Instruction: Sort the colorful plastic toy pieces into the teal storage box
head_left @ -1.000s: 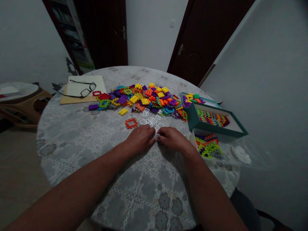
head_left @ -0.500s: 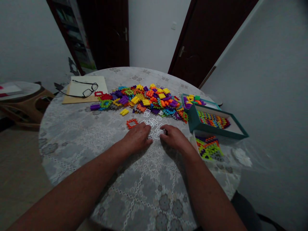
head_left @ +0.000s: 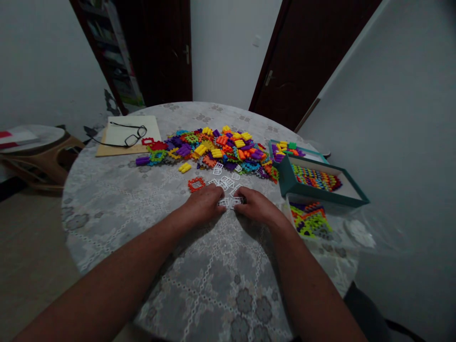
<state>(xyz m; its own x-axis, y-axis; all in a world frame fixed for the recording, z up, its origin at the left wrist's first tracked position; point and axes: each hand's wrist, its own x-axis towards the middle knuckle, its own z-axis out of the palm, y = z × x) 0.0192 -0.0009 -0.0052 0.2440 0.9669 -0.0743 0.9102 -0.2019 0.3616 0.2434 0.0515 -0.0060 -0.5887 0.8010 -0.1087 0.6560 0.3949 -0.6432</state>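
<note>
The left hand (head_left: 204, 202) and right hand (head_left: 255, 205), slightly apart, curl at white lattice pieces (head_left: 228, 181) on the tabletop (head_left: 217, 270); whether they grip, I cannot tell; the pieces seem light, stiff, perhaps brittle, best pinched by their edges.

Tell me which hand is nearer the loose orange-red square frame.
Left. The left hand is just on the near side of the orange-red square frame; the right hand is farther off to the right.
</note>
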